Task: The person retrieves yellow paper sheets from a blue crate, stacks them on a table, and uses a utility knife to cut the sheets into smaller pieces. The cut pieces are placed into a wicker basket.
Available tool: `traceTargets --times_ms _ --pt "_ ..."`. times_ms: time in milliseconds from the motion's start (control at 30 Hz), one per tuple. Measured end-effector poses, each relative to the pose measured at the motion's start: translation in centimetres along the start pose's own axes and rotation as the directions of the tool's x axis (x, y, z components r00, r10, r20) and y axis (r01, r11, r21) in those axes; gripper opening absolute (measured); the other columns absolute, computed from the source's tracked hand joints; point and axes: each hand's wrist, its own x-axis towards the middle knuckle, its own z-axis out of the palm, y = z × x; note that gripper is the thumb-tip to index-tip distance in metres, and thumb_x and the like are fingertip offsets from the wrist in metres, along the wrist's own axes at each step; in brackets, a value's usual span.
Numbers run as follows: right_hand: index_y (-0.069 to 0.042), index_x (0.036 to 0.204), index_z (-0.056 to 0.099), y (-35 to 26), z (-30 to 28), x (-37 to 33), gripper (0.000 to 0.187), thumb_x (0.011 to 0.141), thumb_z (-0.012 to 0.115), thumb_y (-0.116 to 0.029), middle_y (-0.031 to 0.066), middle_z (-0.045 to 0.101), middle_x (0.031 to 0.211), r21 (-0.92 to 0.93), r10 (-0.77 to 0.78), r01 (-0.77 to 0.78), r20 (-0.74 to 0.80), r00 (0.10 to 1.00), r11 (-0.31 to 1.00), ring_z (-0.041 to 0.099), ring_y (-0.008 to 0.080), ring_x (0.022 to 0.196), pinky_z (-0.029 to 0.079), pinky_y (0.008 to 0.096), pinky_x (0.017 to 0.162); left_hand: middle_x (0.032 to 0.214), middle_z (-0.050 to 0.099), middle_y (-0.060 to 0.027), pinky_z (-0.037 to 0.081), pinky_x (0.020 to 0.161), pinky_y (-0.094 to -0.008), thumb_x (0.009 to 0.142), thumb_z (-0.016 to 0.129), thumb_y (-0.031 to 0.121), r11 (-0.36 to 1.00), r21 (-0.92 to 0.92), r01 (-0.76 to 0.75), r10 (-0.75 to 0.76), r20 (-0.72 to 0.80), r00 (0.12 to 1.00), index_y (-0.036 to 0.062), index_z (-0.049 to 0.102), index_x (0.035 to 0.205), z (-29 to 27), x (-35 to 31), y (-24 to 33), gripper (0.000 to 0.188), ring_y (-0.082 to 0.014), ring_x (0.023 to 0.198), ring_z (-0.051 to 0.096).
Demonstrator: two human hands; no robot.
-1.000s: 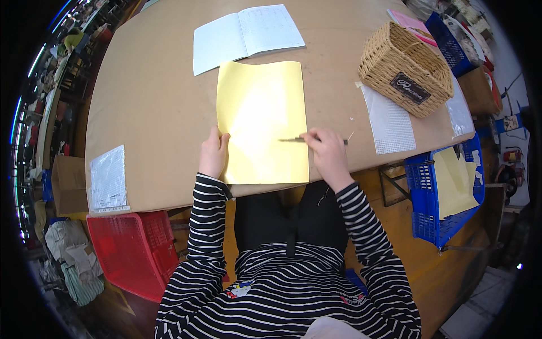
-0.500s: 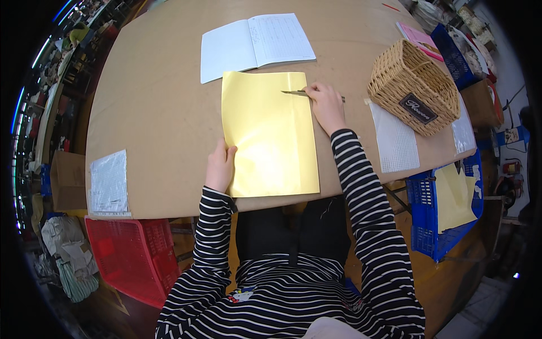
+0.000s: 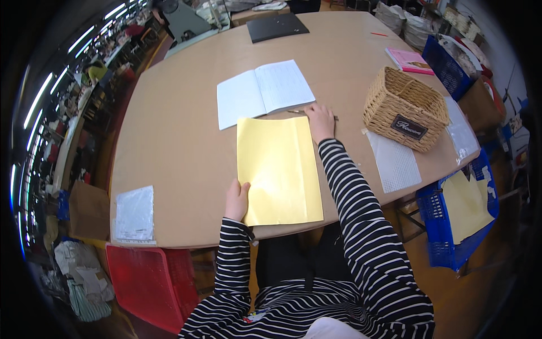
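A glossy yellow sheet of paper (image 3: 278, 169) lies before me near the table's front edge, with a lengthwise line along its right side. My left hand (image 3: 237, 199) grips its lower left edge, thumb on top and fingers mostly hidden. Just past the sheet's top right corner, my right hand (image 3: 320, 120) is closed over a slim pointed metal tool (image 3: 296, 111). One end of the tool shows on each side of the hand; its exact kind is unclear. An open notebook (image 3: 240, 96) with white pages lies beyond the sheet, by the tool's tip.
A wicker basket (image 3: 389, 107) stands at the right on a white gridded sheet (image 3: 395, 169). Plastic-wrapped papers (image 3: 134, 212) lie at the left front corner. Below the table edge are a red crate (image 3: 141, 282) and a blue crate (image 3: 440, 243). A black folder (image 3: 278, 28) lies at the far edge.
My head view has tilted up, bringing the table's far edge into sight. My right hand has moved with the tool from over the sheet to beyond its top right corner. The left hand keeps its grip.
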Motion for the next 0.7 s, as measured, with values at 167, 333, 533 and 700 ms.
traceTargets --times_ms 167,333,533,700 --pt "-0.007 0.114 0.069 -0.4 -6.2 -5.8 0.025 0.091 0.058 -0.010 0.0037 0.066 0.099 0.363 0.214 -0.120 -0.231 0.949 0.924 0.061 0.0220 0.090 0.048 0.0364 0.077 0.122 0.062 -0.0122 0.047 0.094 -0.0308 0.101 0.048 0.009 0.883 -0.454 0.116 -0.086 0.086 0.993 -0.0060 0.051 0.128 -1.7 -0.6 -0.7 0.031 -0.0189 0.108 0.059" --pt "0.005 0.129 0.057 -1.0 -19.8 -15.2 0.034 0.099 0.054 -0.010 0.0096 0.070 0.085 0.757 0.406 -0.610 0.494 0.769 0.233 0.060 0.0068 0.062 0.048 0.0215 0.055 0.124 0.061 -0.0133 0.048 0.095 -0.0320 0.102 0.047 0.012 0.832 -0.534 0.150 -0.140 0.060 0.988 -0.0055 0.049 0.131 -3.0 -1.3 1.0 0.034 -0.0199 0.109 0.060" --pt "0.006 0.124 0.061 -4.7 -30.2 -19.9 0.030 0.096 0.056 -0.005 0.0112 0.069 0.081 0.731 0.312 -0.680 0.635 0.707 0.053 0.061 0.0091 0.056 0.049 0.0199 0.049 0.116 0.063 -0.0136 0.053 0.086 -0.0322 0.104 0.046 0.018 0.721 -0.649 0.243 -0.207 0.134 0.969 -0.0066 0.048 0.128 -2.9 1.0 4.1 0.034 -0.0206 0.099 0.064" --pt "0.008 0.116 0.065 -7.3 -32.1 -20.2 0.024 0.096 0.055 -0.001 0.0117 0.069 0.084 0.748 0.116 -0.658 0.648 0.752 0.086 0.063 0.0096 0.058 0.052 0.0203 0.052 0.117 0.062 -0.0140 0.053 0.086 -0.0317 0.104 0.045 0.016 0.698 -0.675 0.238 -0.194 0.142 0.971 -0.0059 0.048 0.127 -2.8 1.2 5.6 0.032 -0.0204 0.099 0.065"
